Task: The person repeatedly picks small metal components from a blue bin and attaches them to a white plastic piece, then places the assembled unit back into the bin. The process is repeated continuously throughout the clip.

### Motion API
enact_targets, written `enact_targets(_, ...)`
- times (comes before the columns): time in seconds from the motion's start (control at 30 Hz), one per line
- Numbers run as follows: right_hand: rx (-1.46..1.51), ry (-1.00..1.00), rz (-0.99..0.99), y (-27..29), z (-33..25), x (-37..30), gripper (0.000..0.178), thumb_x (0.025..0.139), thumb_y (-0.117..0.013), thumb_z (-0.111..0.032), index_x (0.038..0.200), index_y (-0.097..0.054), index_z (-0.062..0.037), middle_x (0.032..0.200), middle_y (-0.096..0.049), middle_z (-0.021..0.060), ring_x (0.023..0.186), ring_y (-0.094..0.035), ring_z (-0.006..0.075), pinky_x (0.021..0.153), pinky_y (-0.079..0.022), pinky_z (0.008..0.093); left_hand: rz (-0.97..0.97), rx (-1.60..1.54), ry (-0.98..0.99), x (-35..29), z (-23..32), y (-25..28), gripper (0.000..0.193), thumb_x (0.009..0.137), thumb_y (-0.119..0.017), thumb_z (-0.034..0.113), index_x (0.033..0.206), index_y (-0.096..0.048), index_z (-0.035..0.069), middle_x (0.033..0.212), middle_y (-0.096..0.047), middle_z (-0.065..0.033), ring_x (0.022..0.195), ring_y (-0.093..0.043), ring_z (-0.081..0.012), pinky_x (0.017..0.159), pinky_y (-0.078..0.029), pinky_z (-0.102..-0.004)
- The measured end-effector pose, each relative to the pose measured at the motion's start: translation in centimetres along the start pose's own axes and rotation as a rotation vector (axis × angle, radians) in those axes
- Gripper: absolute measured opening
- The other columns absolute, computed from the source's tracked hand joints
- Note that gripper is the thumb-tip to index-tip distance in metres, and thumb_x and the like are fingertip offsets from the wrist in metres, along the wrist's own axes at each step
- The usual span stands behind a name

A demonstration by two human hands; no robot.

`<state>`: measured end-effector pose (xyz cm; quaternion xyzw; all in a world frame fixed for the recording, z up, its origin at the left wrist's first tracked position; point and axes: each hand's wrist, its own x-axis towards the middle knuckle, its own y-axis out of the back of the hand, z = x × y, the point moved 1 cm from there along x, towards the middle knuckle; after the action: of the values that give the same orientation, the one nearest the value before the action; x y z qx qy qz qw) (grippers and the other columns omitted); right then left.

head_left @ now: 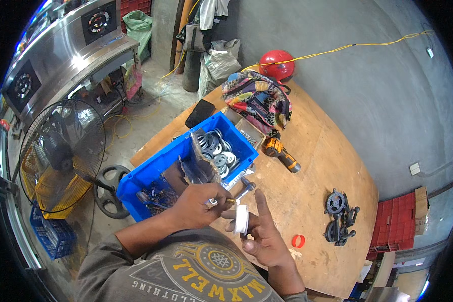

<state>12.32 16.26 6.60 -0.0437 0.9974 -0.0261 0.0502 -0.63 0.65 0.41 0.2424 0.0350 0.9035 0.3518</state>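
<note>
We held one white roll (241,219), upright, in half-curled right grip (268,239), one slim tool (230,200), pointing right, pinched in left grip (199,205)

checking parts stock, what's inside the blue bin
The blue bin holds flat grey rings and, past a brown divider, small dark parts; anything beneath their top layers or behind the left hand is hidden.

Bare table (327,163) leaves a passage between an orange drill (283,155) and a cluster of black parts (337,217), beyond the right hand (267,234). A blue bin (178,146) walls off the space ahead of the left hand (199,204); a patchwork backpack (259,100) blocks the table's far end, and a red ring (302,240) lies near the right wrist.
</note>
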Motion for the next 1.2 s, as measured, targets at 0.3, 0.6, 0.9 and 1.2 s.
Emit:
enact_targets(0.3,0.307,0.060,-0.045,2.1,-1.9,1.7,0.108,0.084,-0.067,-0.055,0.157,0.002,-0.0153,0.127,-0.053,0.0360,0.103,-0.067,0.0328,0.058,-0.051,0.0262,-0.134,0.171,-0.136,0.0,1.6,-0.1,0.015,0.077,-0.069,0.005,0.087,-0.059,0.006,0.079,-0.062,-0.0102,0.074,-0.065,-0.0313,0.063,-0.050,-0.0402)
enact_targets(0.6,0.236,0.018,0.058,2.8,-0.3,4.4,0.112,0.080,-0.061,-0.070,0.157,0.002,-0.0191,0.130,-0.053,0.0280,0.106,-0.062,0.0293,0.062,-0.051,0.0288,-0.203,-0.021,-0.144,-0.8,1.8,-0.3,0.012,0.079,-0.069,0.007,0.085,-0.058,0.007,0.078,-0.062,-0.0087,0.072,-0.065,-0.0289,0.063,-0.050,-0.0374)
enact_targets(0.9,-0.037,-0.037,-0.028,1.5,2.2,3.2,0.110,0.088,-0.054,-0.066,0.154,0.007,-0.0037,0.127,-0.053,0.0241,0.108,-0.058,0.0253,0.065,-0.049,0.0285,0.100,-0.079,-0.171,-0.2,1.6,1.0,0.029,0.080,-0.077,0.007,0.071,-0.049,0.009,0.089,-0.072,-0.0144,0.070,-0.068,-0.0217,0.059,-0.051,-0.0308)
enact_targets(1.2,0.096,0.017,-0.066,-1.6,-1.7,-1.0,0.107,0.088,-0.064,-0.055,0.155,0.011,-0.0193,0.122,-0.059,0.0264,0.097,-0.065,0.0245,0.069,-0.048,0.0283,0.068,0.168,-0.166,0.9,1.4,1.9,0.012,0.078,-0.072,0.005,0.080,-0.060,0.005,0.079,-0.064,-0.0108,0.070,-0.065,-0.0294,0.061,-0.050,-0.0370)
